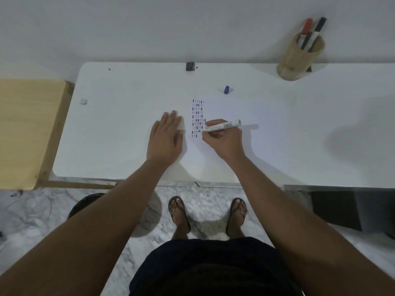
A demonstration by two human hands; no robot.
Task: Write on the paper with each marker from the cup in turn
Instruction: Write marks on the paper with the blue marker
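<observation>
A white sheet of paper (230,107) lies in the middle of the white table, with several rows of short blue strokes (198,117) down its left side. My right hand (222,138) grips a white marker (223,125), its tip touching the paper beside the lowest strokes. Flat on the table and the paper's left edge rests my left hand (165,135), fingers spread, palm down. The marker's blue cap (226,90) lies just beyond the paper. At the back right stands a wooden cup (299,58) with a red-capped marker (307,26), a black-capped one (320,25) and others inside.
The white table (119,129) sits against a white wall. A wooden stool or side table (27,129) adjoins it on the left. A small black clip (190,66) is at the back edge, a small white piece (83,101) lies at left. A dark box (335,208) stands on the floor.
</observation>
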